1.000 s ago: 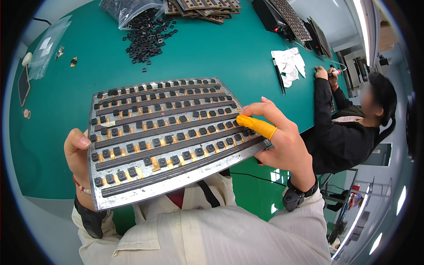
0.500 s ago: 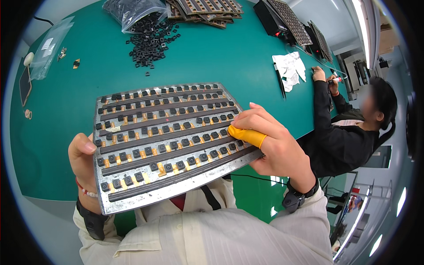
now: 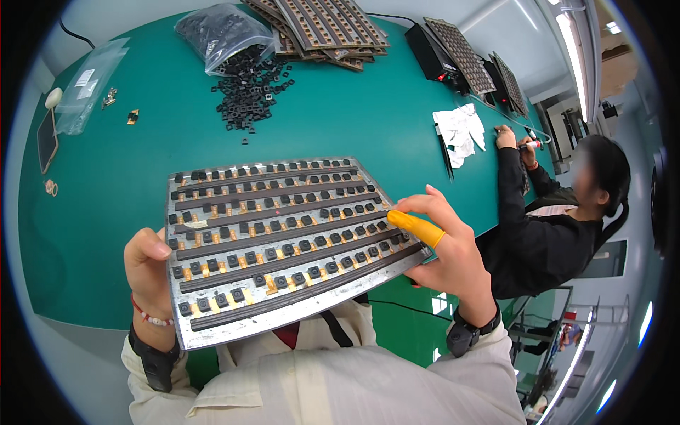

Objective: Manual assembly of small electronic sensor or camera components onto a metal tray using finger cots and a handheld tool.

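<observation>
A metal tray (image 3: 283, 310) is held tilted in front of me, carrying rows of small black square modules (image 3: 315, 272) on gold flexible strips between dark ridged bars. My left hand (image 3: 149, 273) grips its left edge, thumb on top and the other fingers hidden beneath. At the right edge is my right hand (image 3: 450, 248). A yellow finger cot (image 3: 418, 225) covers one of its fingers, whose tip rests on the tray near the end of a row. The right thumb is partly hidden under the tray corner, and another finger is raised off the surface.
Beyond the tray, a clear bag (image 3: 227, 32) spills loose black square parts (image 3: 248, 95) onto the green table (image 3: 163, 170). Stacked trays (image 3: 333, 28) stand behind. White wipes (image 3: 460, 131) and dark tweezers (image 3: 444, 150) lie at right, near a seated co-worker (image 3: 559, 227).
The tray and both hands sit slightly lower and to the right in the picture. My right fingers have lifted and spread more, and the yellow-covered finger now reaches onto the tray's right edge.
</observation>
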Available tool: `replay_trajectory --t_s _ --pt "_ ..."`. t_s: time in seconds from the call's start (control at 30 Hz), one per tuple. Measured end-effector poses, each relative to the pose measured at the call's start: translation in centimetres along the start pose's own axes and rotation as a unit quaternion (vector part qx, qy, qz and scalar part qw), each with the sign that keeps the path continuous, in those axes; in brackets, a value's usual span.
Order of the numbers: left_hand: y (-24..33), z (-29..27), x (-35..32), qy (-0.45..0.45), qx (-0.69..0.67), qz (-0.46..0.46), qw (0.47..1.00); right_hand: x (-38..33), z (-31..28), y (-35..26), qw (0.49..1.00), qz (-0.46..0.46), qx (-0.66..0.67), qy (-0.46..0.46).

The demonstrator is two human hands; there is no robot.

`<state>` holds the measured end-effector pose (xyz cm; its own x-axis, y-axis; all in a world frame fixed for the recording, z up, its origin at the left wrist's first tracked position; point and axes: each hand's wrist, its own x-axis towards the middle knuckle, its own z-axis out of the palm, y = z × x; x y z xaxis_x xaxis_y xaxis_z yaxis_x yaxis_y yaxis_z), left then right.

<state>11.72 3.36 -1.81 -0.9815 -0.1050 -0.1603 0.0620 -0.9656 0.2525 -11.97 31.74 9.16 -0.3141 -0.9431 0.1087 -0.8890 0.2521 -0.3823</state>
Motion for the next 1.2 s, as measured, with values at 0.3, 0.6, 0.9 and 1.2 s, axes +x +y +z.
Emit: replay_trajectory --t_s 0.3,0.6,0.9,1.2 --pt "-0.1 1.1 0.2 0.022 0.001 0.030 0.999 -0.2 0.3 0.6 1.000 -0.016 0.005 0.014" --pt "-0.2 1.1 0.3 0.008 -0.002 0.021 1.000 0.5 0.1 0.8 0.997 -0.058 0.019 -0.041" --pt "-0.1 0.9 0.2 0.026 0.048 0.021 0.998 1.4 -0.3 0.9 0.993 -0.050 0.054 -0.088" --pt "-0.4 1.0 0.1 -0.012 -0.010 0.030 0.999 0.4 -0.1 0.5 0.999 -0.013 -0.002 -0.051"
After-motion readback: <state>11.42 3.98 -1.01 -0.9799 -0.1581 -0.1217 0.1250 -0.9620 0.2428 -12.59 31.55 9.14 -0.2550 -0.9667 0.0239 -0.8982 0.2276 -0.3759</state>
